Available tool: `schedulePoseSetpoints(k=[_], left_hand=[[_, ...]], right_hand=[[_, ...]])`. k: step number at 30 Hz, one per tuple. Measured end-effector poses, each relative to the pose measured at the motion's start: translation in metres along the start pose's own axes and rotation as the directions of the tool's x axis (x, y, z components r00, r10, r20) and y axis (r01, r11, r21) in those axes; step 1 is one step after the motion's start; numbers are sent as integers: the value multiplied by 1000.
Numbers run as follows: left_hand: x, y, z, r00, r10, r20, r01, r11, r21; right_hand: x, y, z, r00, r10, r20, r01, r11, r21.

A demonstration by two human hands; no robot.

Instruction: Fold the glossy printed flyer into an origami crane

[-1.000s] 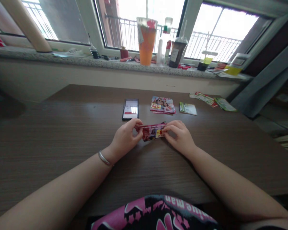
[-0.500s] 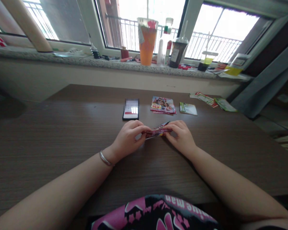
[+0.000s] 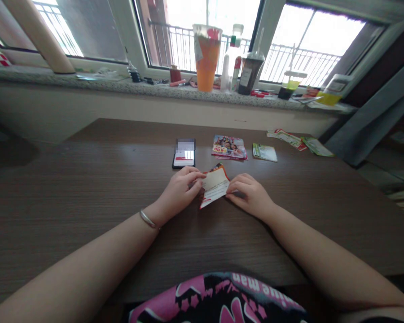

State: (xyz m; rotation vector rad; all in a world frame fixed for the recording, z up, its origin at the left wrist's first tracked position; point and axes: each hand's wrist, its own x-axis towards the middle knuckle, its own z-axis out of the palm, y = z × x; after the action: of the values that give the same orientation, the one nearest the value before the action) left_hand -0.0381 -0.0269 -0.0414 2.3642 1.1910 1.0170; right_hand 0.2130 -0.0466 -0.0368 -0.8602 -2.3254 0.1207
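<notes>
Cream-backed leaflet: is lying tilted between the two hands, pale printed face showing, red running along its edges; whether it is touching the wood is not clear.
Left hand: is pinching the leaflet's left side, thumb and fingers narrow.
Right hand: is holding the right edge at its fingertips, also narrow.
Step in hand: both hands seem to be handling the paper by opposite sides; moving it next would be calling for light, even pinches, sparing it unwanted creases.
Phone: is lying just beyond the left knuckles, limiting forward room there.
Picture leaflets: are resting in a pile beyond the held sheet, near it.
Green-white cards: are sitting just right of that pile.
Tabletop: is stretching wide past both forearms, giving sideways room.
Windowsill: is running behind, bearing cups and bottles, well apart.
</notes>
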Motion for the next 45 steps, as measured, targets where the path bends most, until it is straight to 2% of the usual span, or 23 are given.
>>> schedulePoseSetpoints(k=[5, 9, 12, 17, 23, 26, 35, 38, 45], left_hand=[[-2, 0, 2, 998, -57, 19, 50, 960, 275], [-4, -7, 7, 984, -157, 80, 121, 934, 336], [-6, -13, 10, 978, -191, 84, 147, 915, 376], [-7, -9, 9, 994, -98, 45, 65, 878, 475], [-7, 10, -2, 986, -50, 161, -40, 857, 514], [-7, 19, -7, 982, 53, 181, -146, 823, 550], [-7, 30, -9, 931, 263, 254, -353, 824, 443], [-7, 29, -9, 888, 326, 324, -434, 828, 356], [-5, 30, -9, 811, 390, 436, -518, 825, 225]], right_hand=[[-1, 2, 1, 996, 6, 91, -6, 1000, -2], [-2, 4, 2, 990, 21, 142, -21, 1000, 2], [-2, 4, 2, 989, 18, 147, -20, 1000, 17], [-2, 4, 3, 987, 16, 162, -18, 1000, 11], [0, 6, 3, 984, 26, 175, -26, 1000, 1], [1, 6, 2, 986, 29, 166, -31, 999, 9], [3, 4, 3, 986, 55, 159, -54, 999, -9], [4, 5, 3, 987, 52, 150, -53, 999, 5], [3, 7, 4, 993, 60, 98, -63, 998, 29]])
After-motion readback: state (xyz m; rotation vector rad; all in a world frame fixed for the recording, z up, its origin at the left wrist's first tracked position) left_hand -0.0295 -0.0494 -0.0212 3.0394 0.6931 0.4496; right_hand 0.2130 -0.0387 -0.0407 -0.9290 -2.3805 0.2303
